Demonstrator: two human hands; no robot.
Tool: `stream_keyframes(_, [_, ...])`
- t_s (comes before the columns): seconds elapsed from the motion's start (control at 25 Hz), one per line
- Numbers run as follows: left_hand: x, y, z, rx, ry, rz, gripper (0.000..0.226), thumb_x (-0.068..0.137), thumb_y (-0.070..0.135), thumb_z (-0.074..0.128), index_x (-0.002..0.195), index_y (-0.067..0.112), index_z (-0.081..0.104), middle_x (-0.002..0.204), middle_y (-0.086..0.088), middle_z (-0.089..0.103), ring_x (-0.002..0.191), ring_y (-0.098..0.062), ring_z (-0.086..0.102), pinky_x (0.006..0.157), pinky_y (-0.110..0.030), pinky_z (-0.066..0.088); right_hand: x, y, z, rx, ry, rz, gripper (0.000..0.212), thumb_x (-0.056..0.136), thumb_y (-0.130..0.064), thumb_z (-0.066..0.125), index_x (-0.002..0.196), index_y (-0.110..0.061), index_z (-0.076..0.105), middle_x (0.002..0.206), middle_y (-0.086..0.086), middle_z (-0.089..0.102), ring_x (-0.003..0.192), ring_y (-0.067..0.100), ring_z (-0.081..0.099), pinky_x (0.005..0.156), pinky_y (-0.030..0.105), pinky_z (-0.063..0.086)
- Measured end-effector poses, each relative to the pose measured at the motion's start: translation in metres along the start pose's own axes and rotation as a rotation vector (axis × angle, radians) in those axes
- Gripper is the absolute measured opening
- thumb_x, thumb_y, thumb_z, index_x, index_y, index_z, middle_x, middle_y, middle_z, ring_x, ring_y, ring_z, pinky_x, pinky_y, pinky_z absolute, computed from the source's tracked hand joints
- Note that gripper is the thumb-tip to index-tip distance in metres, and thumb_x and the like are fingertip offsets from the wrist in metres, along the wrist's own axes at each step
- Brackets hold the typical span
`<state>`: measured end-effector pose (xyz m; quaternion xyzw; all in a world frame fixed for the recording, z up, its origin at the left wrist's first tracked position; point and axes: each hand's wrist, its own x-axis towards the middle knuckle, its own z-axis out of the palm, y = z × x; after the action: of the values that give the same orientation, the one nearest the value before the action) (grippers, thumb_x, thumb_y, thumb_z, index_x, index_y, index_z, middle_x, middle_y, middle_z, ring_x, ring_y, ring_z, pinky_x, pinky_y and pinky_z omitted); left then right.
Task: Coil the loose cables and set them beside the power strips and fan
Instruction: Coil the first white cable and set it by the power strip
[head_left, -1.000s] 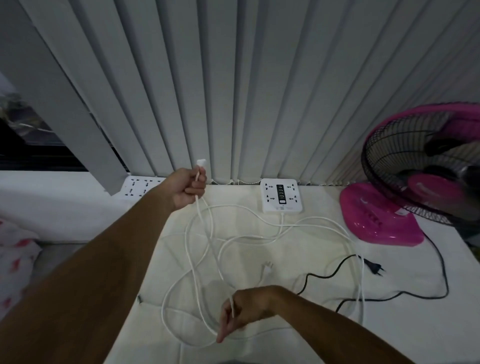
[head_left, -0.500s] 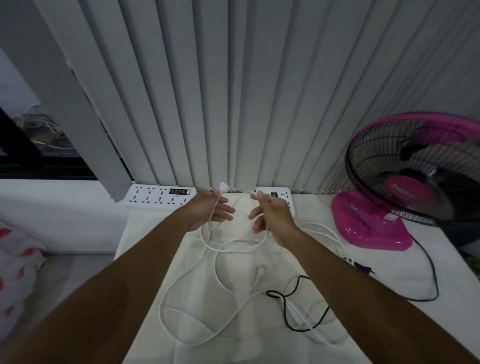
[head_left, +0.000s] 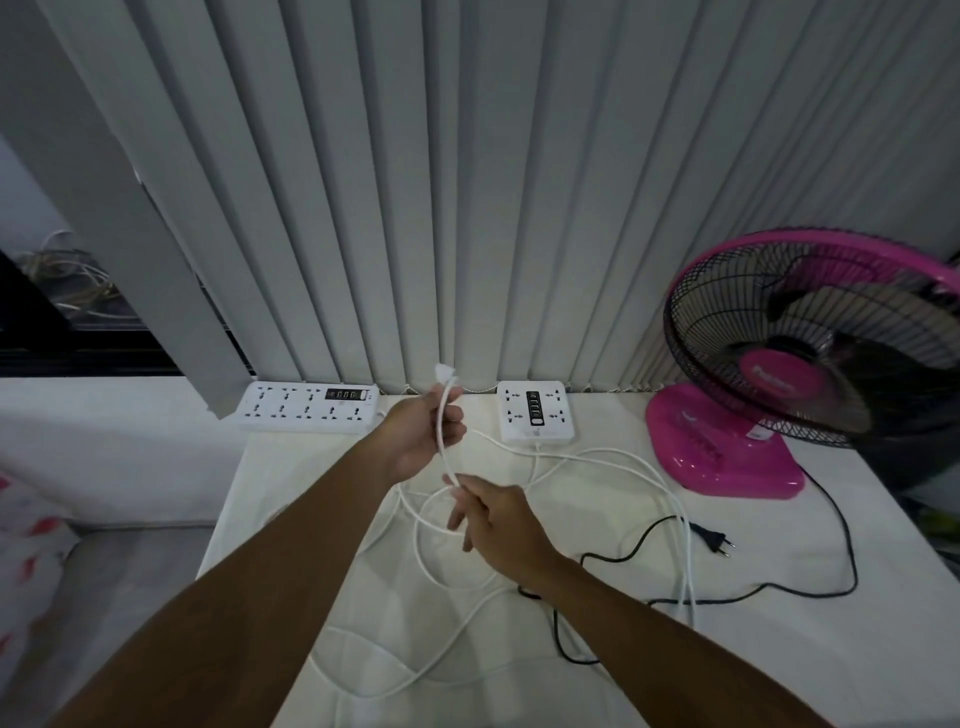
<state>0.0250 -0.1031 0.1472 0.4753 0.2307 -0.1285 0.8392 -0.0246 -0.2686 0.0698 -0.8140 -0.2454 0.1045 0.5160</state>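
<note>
A long white cable (head_left: 613, 460) lies in loose loops over the white table (head_left: 779, 649). My left hand (head_left: 423, 434) is shut on it near its plug end, which sticks up above my fingers. My right hand (head_left: 493, 522) pinches the same cable a little lower, in front of the left hand. The cable runs to a square white power strip (head_left: 535, 415) at the back. A longer white power strip (head_left: 306, 408) lies at the back left. A pink fan (head_left: 810, 358) stands at the right, and its black cable (head_left: 649, 603) with plug (head_left: 714, 538) trails over the table.
Grey vertical blinds (head_left: 467, 182) hang right behind the strips. A dark window gap (head_left: 47, 322) shows at the left. Patterned fabric (head_left: 26, 545) lies at the lower left, beside the table's left edge.
My right hand has come back from beside the left hand and slid down along the white cable. The left hand keeps the plug end raised.
</note>
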Motion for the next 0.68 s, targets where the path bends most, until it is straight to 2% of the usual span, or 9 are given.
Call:
stream_keyframes(0.08, [-0.003, -0.005, 0.007, 0.012, -0.055, -0.036, 0.031, 0.106, 0.031, 0.039, 0.103, 0.009, 0.061, 0.065, -0.002, 0.054, 0.057, -0.016, 0.046, 0.064, -0.025, 0.04, 0.009, -0.01, 0.001, 0.142, 0.067, 0.05, 0.024, 0.102, -0.04, 0.045, 0.104, -0.037, 0.069, 0.076, -0.004, 0.077, 0.043, 0.019, 0.068, 0.05, 0.023, 0.052])
stream_keyframes(0.16, [-0.005, -0.002, 0.012, 0.034, -0.069, -0.028, 0.032, 0.106, 0.031, 0.038, 0.101, 0.009, 0.061, 0.063, -0.002, 0.055, 0.056, -0.017, 0.045, 0.064, -0.027, 0.041, 0.011, -0.013, 0.001, 0.201, 0.118, 0.114, 0.025, 0.1, -0.045, 0.049, 0.09, -0.033, 0.07, 0.068, 0.002, 0.076, 0.043, 0.022, 0.068, 0.049, 0.025, 0.052])
stream_keyframes(0.28, [-0.01, 0.016, 0.018, 0.069, -0.104, -0.001, 0.034, 0.106, 0.031, 0.035, 0.084, 0.014, 0.054, 0.05, 0.002, 0.04, 0.047, -0.015, 0.035, 0.059, -0.029, 0.035, 0.005, 0.001, 0.0, 0.077, 0.13, 0.096, 0.035, 0.1, -0.048, 0.048, 0.08, -0.025, 0.063, 0.062, 0.005, 0.071, 0.049, 0.008, 0.063, 0.055, 0.018, 0.047])
stream_keyframes(0.36, [-0.014, 0.034, 0.018, -0.019, -0.171, 0.012, 0.036, 0.106, 0.029, 0.032, 0.077, 0.017, 0.05, 0.045, 0.006, 0.03, 0.04, -0.011, 0.026, 0.052, -0.027, 0.032, 0.004, 0.011, -0.002, -0.031, -0.021, 0.044, 0.03, 0.105, -0.037, 0.045, 0.085, -0.021, 0.061, 0.075, 0.0, 0.073, 0.067, 0.006, 0.066, 0.067, 0.02, 0.05])
stream_keyframes(0.4, [-0.016, 0.044, 0.019, -0.081, -0.217, 0.012, 0.036, 0.106, 0.026, 0.031, 0.076, 0.018, 0.049, 0.043, 0.007, 0.027, 0.037, -0.009, 0.022, 0.046, -0.024, 0.029, 0.003, 0.017, -0.003, -0.085, -0.127, 0.034, 0.027, 0.106, -0.029, 0.045, 0.09, -0.016, 0.062, 0.085, 0.0, 0.073, 0.081, 0.012, 0.068, 0.078, 0.024, 0.052])
stream_keyframes(0.44, [-0.018, 0.055, 0.018, -0.129, -0.269, 0.011, 0.035, 0.105, 0.023, 0.029, 0.076, 0.019, 0.048, 0.043, 0.008, 0.024, 0.037, -0.008, 0.017, 0.04, -0.022, 0.025, 0.004, 0.025, -0.003, -0.146, -0.217, 0.024, 0.025, 0.106, -0.02, 0.046, 0.093, -0.01, 0.065, 0.094, 0.004, 0.073, 0.091, 0.018, 0.068, 0.087, 0.03, 0.051])
stream_keyframes(0.52, [-0.025, 0.077, 0.017, -0.17, -0.379, 0.023, 0.03, 0.101, 0.016, 0.028, 0.078, 0.019, 0.046, 0.047, 0.009, 0.017, 0.039, -0.007, 0.01, 0.036, -0.02, 0.014, 0.003, 0.041, -0.001, -0.247, -0.349, 0.02, 0.019, 0.102, -0.006, 0.05, 0.097, -0.001, 0.067, 0.105, 0.011, 0.073, 0.101, 0.026, 0.067, 0.095, 0.035, 0.05])
stream_keyframes(0.6, [-0.033, 0.096, 0.015, -0.15, -0.468, 0.025, 0.026, 0.098, 0.013, 0.031, 0.079, 0.019, 0.047, 0.05, 0.01, 0.016, 0.039, -0.006, 0.01, 0.036, -0.02, 0.01, 0.002, 0.05, -0.001, -0.252, -0.43, 0.067, 0.016, 0.101, -0.001, 0.051, 0.102, 0.001, 0.067, 0.115, 0.014, 0.071, 0.11, 0.026, 0.066, 0.101, 0.036, 0.049])
stream_keyframes(0.68, [-0.039, 0.106, 0.011, -0.118, -0.502, 0.003, 0.024, 0.098, 0.015, 0.035, 0.078, 0.018, 0.049, 0.05, 0.01, 0.016, 0.038, -0.006, 0.01, 0.036, -0.02, 0.01, 0.008, 0.048, -0.007, -0.241, -0.467, 0.132, 0.019, 0.103, -0.005, 0.05, 0.109, -0.002, 0.069, 0.126, 0.011, 0.069, 0.12, 0.02, 0.062, 0.107, 0.032, 0.045])
